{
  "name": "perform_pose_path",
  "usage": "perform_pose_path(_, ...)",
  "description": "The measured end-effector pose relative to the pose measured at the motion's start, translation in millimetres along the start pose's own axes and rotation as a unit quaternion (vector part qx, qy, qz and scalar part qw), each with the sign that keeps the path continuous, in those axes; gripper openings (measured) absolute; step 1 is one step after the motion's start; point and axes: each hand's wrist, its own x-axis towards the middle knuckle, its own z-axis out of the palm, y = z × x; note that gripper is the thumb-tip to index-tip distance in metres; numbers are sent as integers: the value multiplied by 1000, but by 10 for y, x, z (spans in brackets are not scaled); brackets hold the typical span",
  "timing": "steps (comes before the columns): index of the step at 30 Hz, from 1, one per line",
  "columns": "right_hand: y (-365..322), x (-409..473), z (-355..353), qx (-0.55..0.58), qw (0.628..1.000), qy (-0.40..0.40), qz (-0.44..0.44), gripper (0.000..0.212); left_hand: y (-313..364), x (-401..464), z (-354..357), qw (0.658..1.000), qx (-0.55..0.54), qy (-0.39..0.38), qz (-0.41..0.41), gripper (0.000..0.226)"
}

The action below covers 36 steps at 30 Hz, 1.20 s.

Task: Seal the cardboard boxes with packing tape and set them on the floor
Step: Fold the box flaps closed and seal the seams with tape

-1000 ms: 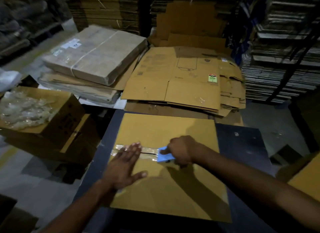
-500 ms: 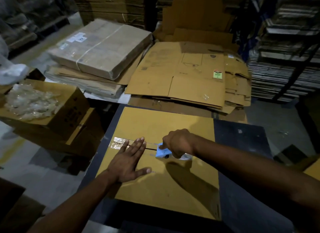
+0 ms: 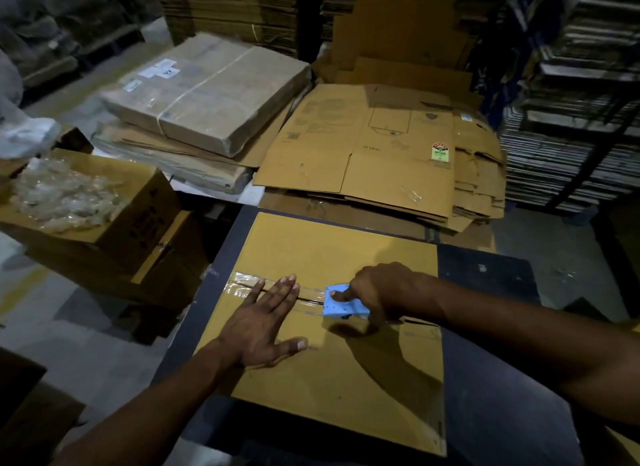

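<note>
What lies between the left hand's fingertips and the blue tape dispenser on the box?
In the head view, only a short stretch of clear packing tape over the box's seam separates the left hand from the blue tape dispenser.

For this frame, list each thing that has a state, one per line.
cardboard box: flaps closed, seam taped partway from its left edge
packing tape: stuck along seam
left hand: flat, pressing the tape
right hand: gripping the blue tape dispenser
open box: holds clear plastic
flattened cartons: stacked flat
</note>
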Motion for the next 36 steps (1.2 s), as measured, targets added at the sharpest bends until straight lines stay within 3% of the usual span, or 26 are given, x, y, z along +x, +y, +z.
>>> perform_pose_path(6,95,-230,0,-32,999,4,-7,83,-13,-2,4,1000,2,-7,-2,110)
perform_pose_path(13,284,-360,245,-31,998,14,43,44,6,-7,-6,1000,-4,-2,4,110)
perform_pose_path(17,229,-256,365,-31,999,-9,30,48,49,-11,-69,1000,18,-15,-3,115)
perform_pose_path(23,213,-290,370,-48,998,0,32,77,267,33,-94,999,12,-21,-33,128)
perform_pose_path(30,225,-327,362,-13,999,17,45,72,1326,344,-123,997,-60,-55,1,134)
perform_pose_path(36,245,-330,398,-4,999,4,45,75,1056,254,-14,999,-30,-17,-15,120)
